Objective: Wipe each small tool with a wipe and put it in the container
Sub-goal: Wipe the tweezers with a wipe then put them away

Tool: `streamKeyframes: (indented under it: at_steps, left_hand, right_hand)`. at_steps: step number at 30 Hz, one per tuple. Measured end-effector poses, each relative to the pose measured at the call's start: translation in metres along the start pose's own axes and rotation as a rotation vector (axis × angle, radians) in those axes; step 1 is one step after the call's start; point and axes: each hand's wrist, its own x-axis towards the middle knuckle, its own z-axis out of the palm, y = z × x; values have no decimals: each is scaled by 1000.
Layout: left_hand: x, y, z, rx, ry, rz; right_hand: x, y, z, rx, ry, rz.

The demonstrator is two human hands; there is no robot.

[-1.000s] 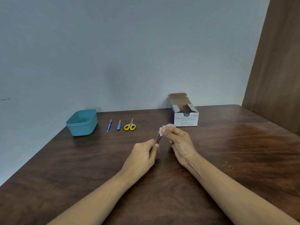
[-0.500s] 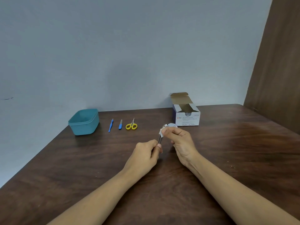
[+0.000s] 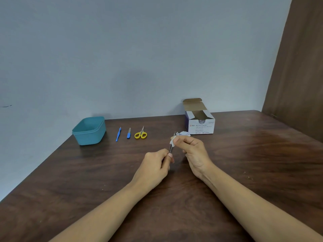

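Both bare forearms reach forward and converge near the middle. The left hand (image 3: 153,165) is curled, thumb and fingers pinched together, knuckles up. The right hand (image 3: 194,152) sits just beside it, slightly higher, fingertips pinched, wrist bent inward.

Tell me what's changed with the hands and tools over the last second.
Almost nothing. The left hand still holds the metal tool while the right hand keeps the wipe pinched on it. The scissors, two blue tools and container haven't moved.
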Motion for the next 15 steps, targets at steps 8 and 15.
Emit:
streamKeyframes:
  at_steps: [8,15]
  left_hand:
    - [0,2,-1,-21,31,23]
    - [0,1,-2,-4,35,18]
  right_hand:
    - [0,4,1,46,47,-14]
    - [1,7,1,-52,91,-22]
